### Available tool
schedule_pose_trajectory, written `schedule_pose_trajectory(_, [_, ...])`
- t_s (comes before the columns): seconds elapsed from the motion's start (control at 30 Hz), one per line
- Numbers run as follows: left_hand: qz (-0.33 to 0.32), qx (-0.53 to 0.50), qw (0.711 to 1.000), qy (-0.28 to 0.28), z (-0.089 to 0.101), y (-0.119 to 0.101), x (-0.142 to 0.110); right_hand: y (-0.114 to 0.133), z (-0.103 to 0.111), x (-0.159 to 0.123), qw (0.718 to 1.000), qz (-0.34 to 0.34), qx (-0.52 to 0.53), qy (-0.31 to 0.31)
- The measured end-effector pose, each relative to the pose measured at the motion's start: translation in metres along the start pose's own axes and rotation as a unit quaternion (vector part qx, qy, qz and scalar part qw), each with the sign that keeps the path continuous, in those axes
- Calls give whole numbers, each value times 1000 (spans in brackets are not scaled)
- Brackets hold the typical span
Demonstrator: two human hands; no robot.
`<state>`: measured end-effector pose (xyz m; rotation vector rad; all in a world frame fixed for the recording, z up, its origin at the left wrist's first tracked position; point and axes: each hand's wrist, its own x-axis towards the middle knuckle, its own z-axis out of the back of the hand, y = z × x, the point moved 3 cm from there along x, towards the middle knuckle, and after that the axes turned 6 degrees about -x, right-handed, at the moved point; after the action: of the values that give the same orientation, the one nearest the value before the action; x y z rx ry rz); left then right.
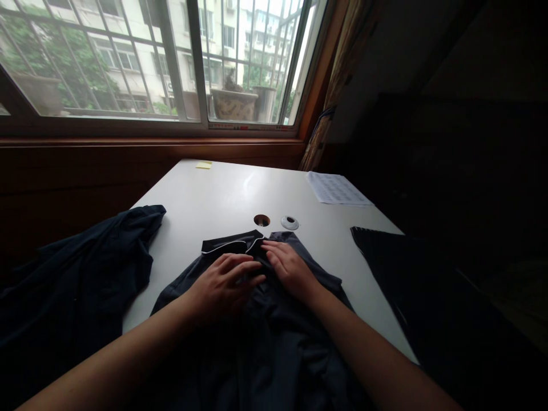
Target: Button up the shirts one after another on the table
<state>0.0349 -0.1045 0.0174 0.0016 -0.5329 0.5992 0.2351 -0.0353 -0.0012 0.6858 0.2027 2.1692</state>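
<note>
A dark shirt (282,348) lies spread over the near part of the white table, its black collar (225,246) edged with white piping and pointing toward the window. My left hand (226,279) is over the front just below the collar, fingers apart and slightly curled. On the collar's right side rests my right hand (289,265), its fingers stretched out over the cloth. Neither hand shows anything gripped. The cloth beneath both palms is hidden.
Another dark garment (89,274) lies at the table's left edge, and dark cloth (411,285) at the right. Beyond the collar are a cable hole (262,220) and its round cover (290,222). Printed papers (338,189) and a yellow note (204,165) lie on the table (240,194).
</note>
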Motion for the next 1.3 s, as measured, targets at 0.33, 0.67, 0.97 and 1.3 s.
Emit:
schedule_pose_trajectory(0.33, [60,5,996,69,-14,8,0,-27,7,-1,986,-86,-141,-12])
schedule_pose_trajectory(0.67, [100,28,993,50,-12,7,1,-84,70,-10,966,-152,-208,-23])
schedule_pose_trajectory(0.97, [114,72,990,40,-19,15,0,-111,117,-43,942,-182,-238,-148])
schedule_pose_trajectory(1.3, [70,71,994,-40,1,17,6,-24,88,-66,999,-25,-22,22])
